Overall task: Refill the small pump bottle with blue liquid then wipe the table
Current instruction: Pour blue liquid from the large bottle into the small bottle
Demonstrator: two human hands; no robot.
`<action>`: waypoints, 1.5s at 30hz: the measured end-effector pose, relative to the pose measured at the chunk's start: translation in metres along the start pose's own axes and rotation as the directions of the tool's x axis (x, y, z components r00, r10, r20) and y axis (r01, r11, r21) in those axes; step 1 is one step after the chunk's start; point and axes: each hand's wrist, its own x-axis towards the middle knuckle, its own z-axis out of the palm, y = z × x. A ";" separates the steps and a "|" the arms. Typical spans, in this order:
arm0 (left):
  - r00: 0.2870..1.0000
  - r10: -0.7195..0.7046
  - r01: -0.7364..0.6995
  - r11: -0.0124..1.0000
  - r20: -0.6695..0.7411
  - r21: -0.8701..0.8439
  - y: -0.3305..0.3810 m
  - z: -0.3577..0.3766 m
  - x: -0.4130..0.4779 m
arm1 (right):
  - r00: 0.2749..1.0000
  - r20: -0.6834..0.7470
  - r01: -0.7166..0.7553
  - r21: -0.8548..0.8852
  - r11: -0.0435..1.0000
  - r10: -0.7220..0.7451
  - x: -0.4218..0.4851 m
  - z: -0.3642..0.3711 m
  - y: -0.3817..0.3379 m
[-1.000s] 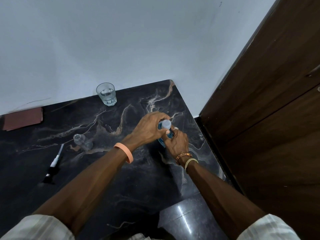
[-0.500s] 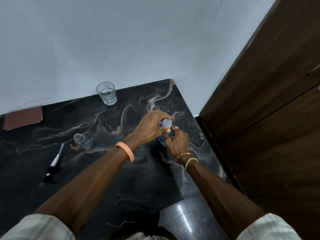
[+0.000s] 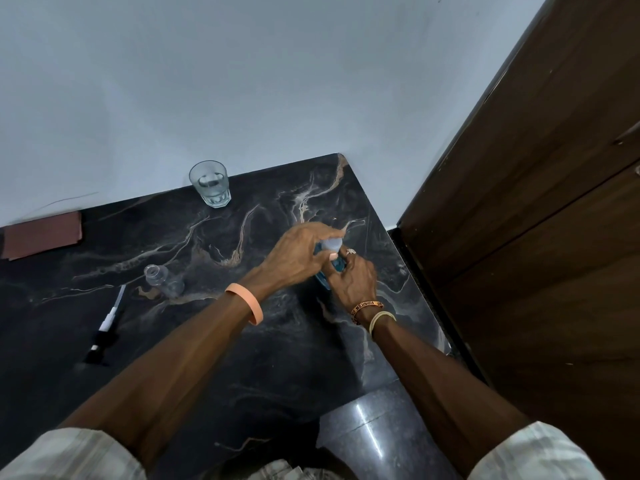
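We are steadying the blue liquid bottle (image 3: 336,266) near the right edge of the table (image 3: 194,344). Our right hand (image 3: 351,284) is wrapping around its body from the near side so that it is not turning or tipping, while our left hand (image 3: 298,258) is closing its fingertips on the pale cap (image 3: 331,243) from above. That hold looks suited to twisting the cap, though we cannot tell which way. The small pump bottle (image 3: 162,279) is standing well apart to the left, uncapped and looking empty, its mouth up, ready for pouring. Its pump head (image 3: 104,336) is lying on its side nearer us, probably set aside to leave the neck free. A glass (image 3: 209,184) holding some water is sitting by the wall, and a reddish cloth (image 3: 43,235) is lying at the far left, likely meant for the wiping.
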 end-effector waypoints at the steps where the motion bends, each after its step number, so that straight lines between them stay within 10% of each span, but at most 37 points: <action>1: 1.000 -0.017 0.017 1.000 -0.022 0.007 0.000 0.000 0.000 | 1.000 0.008 -0.014 -0.012 1.000 0.014 0.000 0.001 0.001; 45: 0.999 -0.020 0.021 0.998 0.025 -0.053 0.003 -0.004 0.001 | 1.000 -0.012 -0.019 0.009 1.000 0.019 -0.001 0.004 0.002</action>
